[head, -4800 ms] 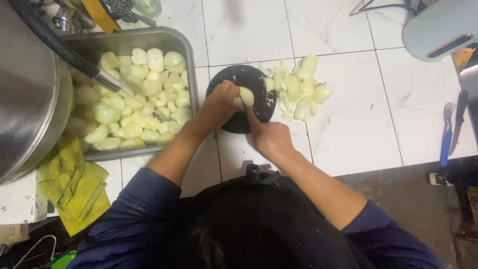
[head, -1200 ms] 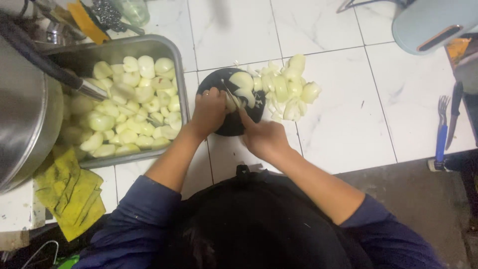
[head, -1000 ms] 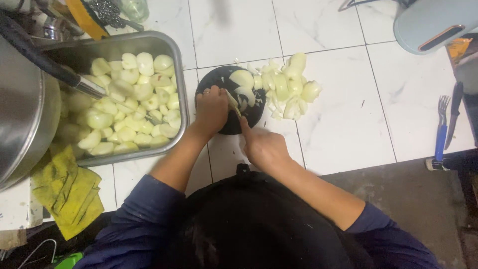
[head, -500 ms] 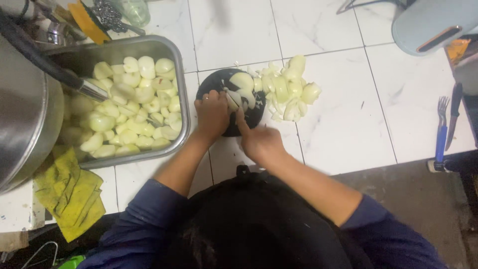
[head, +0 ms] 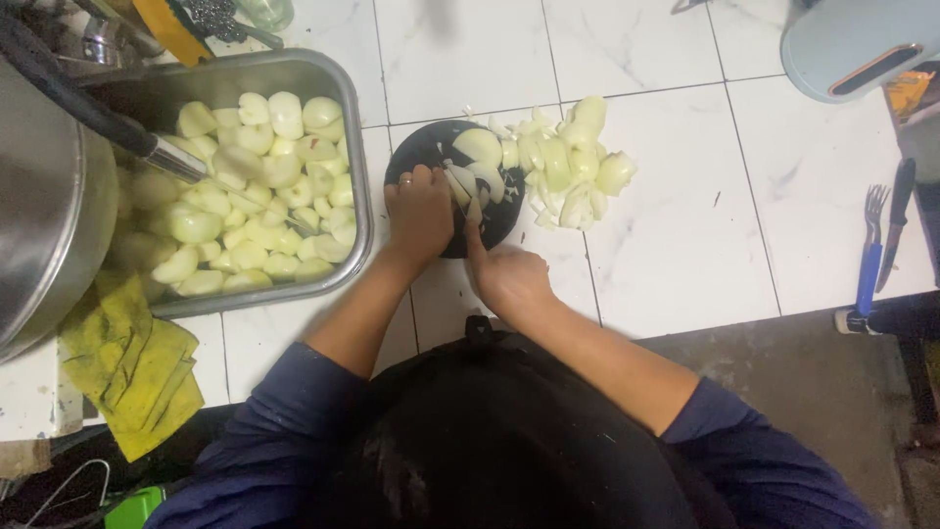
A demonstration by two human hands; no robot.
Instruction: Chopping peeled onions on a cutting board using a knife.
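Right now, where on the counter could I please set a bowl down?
Bare tile lies between the cut onion pile and the blue-handled fork. It is crowded from the black board, under both hands, across to the metal tray.

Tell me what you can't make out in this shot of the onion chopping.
Head view only:
- Knife blade: the right hand covers most of it, so its shape is unclear.
- Onion piece under the left hand: hidden by the fingers.
- Round black cutting board: near edge covered by both hands.
- Big metal pot: cut off by the left edge.
- Pale blue container: cut off at the top right corner.
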